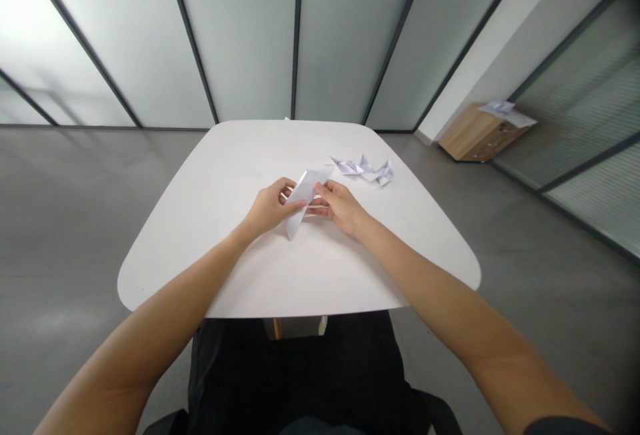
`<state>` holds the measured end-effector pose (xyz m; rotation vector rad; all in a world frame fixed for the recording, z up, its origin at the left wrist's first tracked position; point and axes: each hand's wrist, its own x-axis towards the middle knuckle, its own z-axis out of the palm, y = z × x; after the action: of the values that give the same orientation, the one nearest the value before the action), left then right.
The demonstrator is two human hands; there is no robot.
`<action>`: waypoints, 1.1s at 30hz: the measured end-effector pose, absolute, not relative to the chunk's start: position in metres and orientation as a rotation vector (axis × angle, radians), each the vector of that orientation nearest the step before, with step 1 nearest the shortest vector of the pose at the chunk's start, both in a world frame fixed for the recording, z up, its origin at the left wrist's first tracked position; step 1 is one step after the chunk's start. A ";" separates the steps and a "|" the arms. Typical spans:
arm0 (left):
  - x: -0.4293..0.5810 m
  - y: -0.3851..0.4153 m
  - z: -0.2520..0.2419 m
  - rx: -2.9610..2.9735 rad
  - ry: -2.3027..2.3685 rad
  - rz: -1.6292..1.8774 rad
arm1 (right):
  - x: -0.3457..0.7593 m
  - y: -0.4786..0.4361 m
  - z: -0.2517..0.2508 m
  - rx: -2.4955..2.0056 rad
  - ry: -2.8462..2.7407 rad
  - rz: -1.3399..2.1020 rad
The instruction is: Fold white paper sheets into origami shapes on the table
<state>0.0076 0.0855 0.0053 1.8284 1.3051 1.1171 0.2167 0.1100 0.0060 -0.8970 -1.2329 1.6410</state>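
Note:
A folded sheet of white paper [306, 186] is held between my two hands, tilted, a little above the table. My left hand [275, 205] grips its left side, thumb on the near face and fingers behind. On the right edge, my right hand [337, 204] pinches the paper between thumb and index finger, its other fingers stretched beneath. One pointed corner of the paper hangs down toward the table. Several folded white paper shapes [367, 170] with pointed tips lie close together beyond my right hand.
The white table [200, 222] has rounded corners and reaches almost to the frosted glass wall [250, 42]. A wooden cabinet [483, 134] with papers on top stands on the floor at the right. My legs are under the near table edge.

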 end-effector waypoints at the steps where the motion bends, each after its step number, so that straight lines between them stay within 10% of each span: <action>1: 0.008 0.086 0.005 1.774 1.288 1.155 | 0.216 0.110 0.006 -0.874 -1.221 1.649; 33: 0.011 0.084 0.002 1.384 0.999 1.070 | 0.217 0.108 -0.001 -1.076 -1.560 1.283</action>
<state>0.0110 0.0843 0.0018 1.3835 0.9992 1.0698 0.2167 0.1079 -0.0014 -1.0762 -1.5601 1.2828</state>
